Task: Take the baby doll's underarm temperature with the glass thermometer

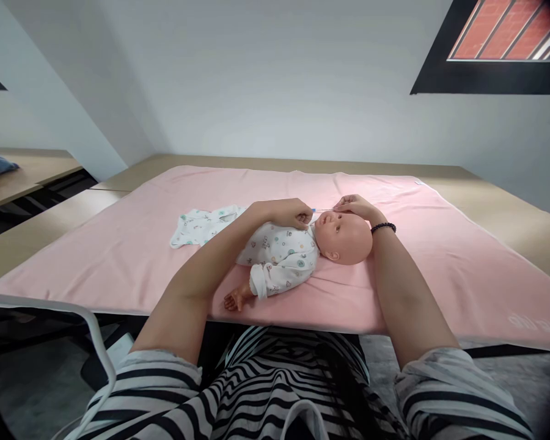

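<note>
A baby doll (348, 238) in a white printed outfit lies on its back on a pink sheet, its head to the right. Above its face and neck runs a thin, pale stick-like thing (323, 210) with a blue part at its left end; its exact kind is too small to make out. My left hand (293, 212) is curled over the doll's upper chest, its fingers closed at the blue end. On the far side of the doll's head, my right hand (352, 205) pinches the other end between its fingertips. Part of the doll's body is hidden by my left forearm.
The pink sheet (142, 244) covers most of a wooden table (499, 195). A white wall (279, 79) stands behind it. At the far left, another table (27, 162) carries a blue and white thing. A pale curved bar (94, 330) is near my left arm.
</note>
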Demonstrator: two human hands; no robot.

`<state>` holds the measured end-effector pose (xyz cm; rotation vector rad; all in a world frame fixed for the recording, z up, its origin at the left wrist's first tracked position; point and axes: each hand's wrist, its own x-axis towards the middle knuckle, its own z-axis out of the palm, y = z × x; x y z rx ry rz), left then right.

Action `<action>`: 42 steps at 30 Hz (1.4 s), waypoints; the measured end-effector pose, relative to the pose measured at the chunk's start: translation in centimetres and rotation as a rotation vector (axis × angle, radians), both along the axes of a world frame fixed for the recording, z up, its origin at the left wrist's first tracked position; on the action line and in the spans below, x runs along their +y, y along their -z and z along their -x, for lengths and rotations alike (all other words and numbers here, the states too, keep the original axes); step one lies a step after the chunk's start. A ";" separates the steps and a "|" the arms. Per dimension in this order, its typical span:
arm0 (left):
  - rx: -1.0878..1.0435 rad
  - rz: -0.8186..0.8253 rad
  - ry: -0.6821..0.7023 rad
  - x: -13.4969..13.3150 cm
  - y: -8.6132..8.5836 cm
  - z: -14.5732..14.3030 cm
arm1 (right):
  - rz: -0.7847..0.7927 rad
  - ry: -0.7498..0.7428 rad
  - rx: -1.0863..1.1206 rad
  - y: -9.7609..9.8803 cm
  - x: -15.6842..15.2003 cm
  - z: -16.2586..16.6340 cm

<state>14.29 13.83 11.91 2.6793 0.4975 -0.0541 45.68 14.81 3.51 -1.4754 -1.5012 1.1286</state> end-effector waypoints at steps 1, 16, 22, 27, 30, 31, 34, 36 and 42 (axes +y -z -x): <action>-0.019 -0.020 0.002 0.0 -0.1 0.0 | -0.001 0.002 0.001 0.0 -0.1 0.0; 0.051 -0.190 -0.015 -1.1 -0.7 0.5 | 0.017 0.005 -0.009 -0.2 -0.4 0.2; 0.084 -0.238 -0.038 -1.3 -0.4 -0.1 | 0.018 0.009 -0.010 0.0 0.1 0.0; 0.065 -0.291 -0.040 -1.7 -1.1 0.2 | 0.009 0.005 -0.008 0.0 -0.1 0.2; 0.125 -0.175 -0.168 -1.6 -2.6 1.8 | 0.003 0.017 -0.013 -0.1 -0.4 0.2; 0.166 -0.129 -0.213 -1.5 -3.1 2.4 | 0.005 0.020 -0.013 -0.1 -0.5 0.2; 0.227 -0.011 -0.240 -0.6 -4.1 4.2 | 0.019 0.017 -0.012 -0.1 -0.8 0.2; 0.206 0.033 -0.218 0.0 -4.3 5.1 | 0.012 0.013 -0.013 -0.1 -0.9 0.3; 0.199 0.119 -0.168 0.4 -4.4 5.9 | -0.037 0.026 -0.041 0.2 -0.6 0.5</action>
